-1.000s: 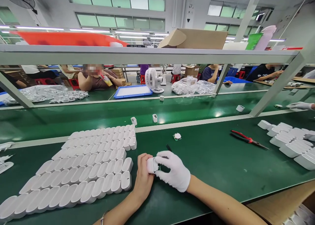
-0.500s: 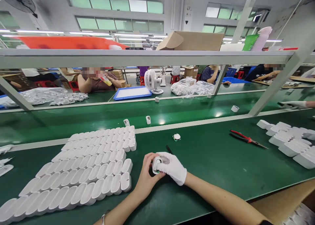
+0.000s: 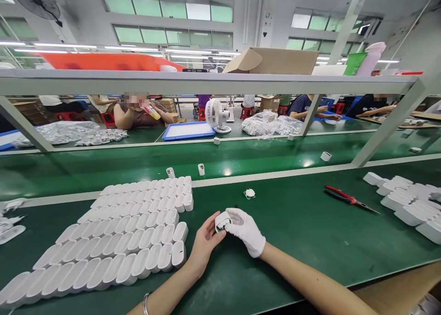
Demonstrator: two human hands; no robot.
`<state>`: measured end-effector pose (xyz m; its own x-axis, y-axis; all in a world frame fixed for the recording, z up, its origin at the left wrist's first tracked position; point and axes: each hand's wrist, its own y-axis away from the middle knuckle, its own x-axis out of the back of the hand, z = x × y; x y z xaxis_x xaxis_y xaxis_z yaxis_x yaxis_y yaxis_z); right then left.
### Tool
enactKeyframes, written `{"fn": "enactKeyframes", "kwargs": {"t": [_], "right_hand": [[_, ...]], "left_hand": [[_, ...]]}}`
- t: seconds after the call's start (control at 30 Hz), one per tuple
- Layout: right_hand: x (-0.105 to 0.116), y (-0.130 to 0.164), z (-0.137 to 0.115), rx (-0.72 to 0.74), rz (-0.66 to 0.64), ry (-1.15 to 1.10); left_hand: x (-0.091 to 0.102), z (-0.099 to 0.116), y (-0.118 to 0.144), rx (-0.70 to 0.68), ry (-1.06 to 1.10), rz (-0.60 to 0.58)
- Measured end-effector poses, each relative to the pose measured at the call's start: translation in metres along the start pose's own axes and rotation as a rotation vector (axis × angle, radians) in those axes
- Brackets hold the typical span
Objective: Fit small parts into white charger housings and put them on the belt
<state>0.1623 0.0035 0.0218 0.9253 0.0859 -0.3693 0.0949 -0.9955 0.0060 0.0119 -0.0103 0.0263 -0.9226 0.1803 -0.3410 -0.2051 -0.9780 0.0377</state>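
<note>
Our left hand point(image 3: 204, 242) gripping a white plastic housing point(image 3: 221, 220), gloved right hand point(image 3: 248, 232) also pinching it — over the green tabletop point(image 3: 296, 241).

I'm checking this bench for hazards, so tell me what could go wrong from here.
The bare left hand holds a small white housing, with the gloved right hand at its open end; a slip might drop it or strain the parts inside.

The left forearm lies close to the rows of white housings, so a nudge could disarrange them.

The loose green-and-white piece just beyond the hands could get bumped.
</note>
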Motion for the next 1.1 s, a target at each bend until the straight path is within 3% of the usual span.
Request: {"fn": "enactKeyframes", "kwargs": {"t": [0.33, 0.47, 0.6, 0.67, 0.77, 0.87, 0.97, 1.1], "right_hand": [[0.001, 0.003, 0.008, 0.013, 0.005, 0.015], [0.002, 0.002, 0.001, 0.016, -0.042, 0.038], [0.001, 0.006, -0.013, 0.040, -0.280, 0.199], [0.001, 0.009, -0.017, 0.069, -0.243, 0.296], [0.000, 0.015, -0.019, 0.252, -0.041, 0.523], [-0.002, 0.019, -0.022, 0.511, -0.062, 0.852], [-0.005, 0.022, -0.025, 0.588, -0.082, 1.037], [-0.008, 0.021, -0.023, 0.697, -0.056, 1.123]], "left_hand": [[0.000, -0.004, -0.001, -0.020, -0.044, -0.011], [0.003, -0.004, -0.003, -0.053, -0.060, -0.036], [0.010, 0.000, -0.003, -0.178, -0.340, -0.144], [0.013, 0.000, -0.004, -0.251, -0.526, -0.139], [0.014, -0.003, -0.004, -0.302, -0.600, -0.046], [0.013, -0.004, -0.004, -0.348, -0.635, -0.001], [0.014, -0.003, -0.002, -0.409, -0.692, 0.023], [0.015, -0.002, 0.000, -0.464, -0.759, 0.034]]}}
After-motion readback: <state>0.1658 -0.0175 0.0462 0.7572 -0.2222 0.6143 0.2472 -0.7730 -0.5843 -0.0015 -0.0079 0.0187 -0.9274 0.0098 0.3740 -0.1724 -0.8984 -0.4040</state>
